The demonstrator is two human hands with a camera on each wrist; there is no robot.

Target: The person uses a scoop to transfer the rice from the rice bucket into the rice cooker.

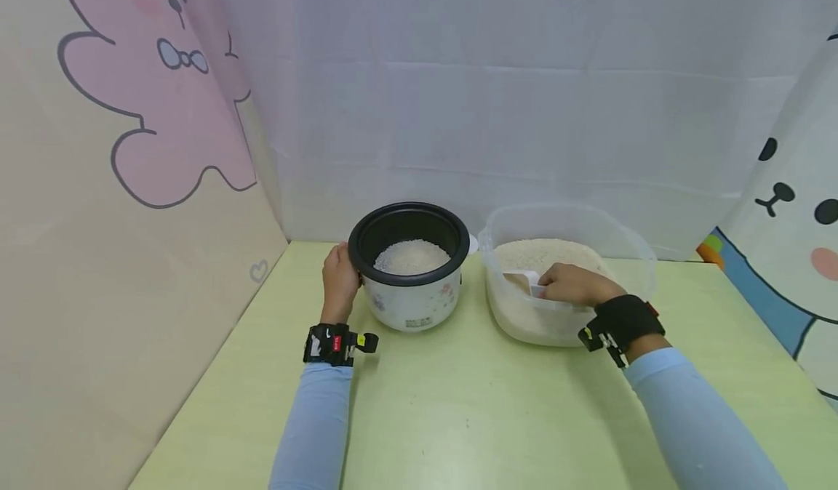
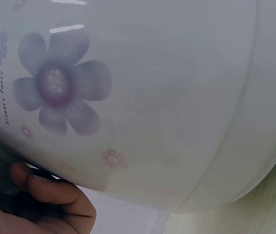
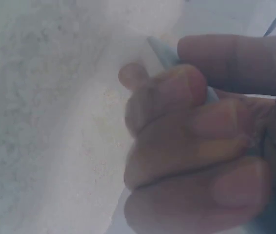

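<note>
A white rice cooker with printed flowers and a black rim stands on the table, with white rice inside. My left hand grips it at the left side; in the left wrist view the fingers curl at a dark part beside the flowered wall. To the right, a clear plastic tub holds a heap of rice. Inside the tub, my right hand grips a white scoop by its handle, its bowl pointing left. A hazy right wrist view shows the fingers wrapped round the handle.
Cooker and tub stand side by side near the back edge of the pale green table. Behind them hangs a white curtain. Cartoon-printed sheets flank the table left and right. A small white tab sits between cooker and tub.
</note>
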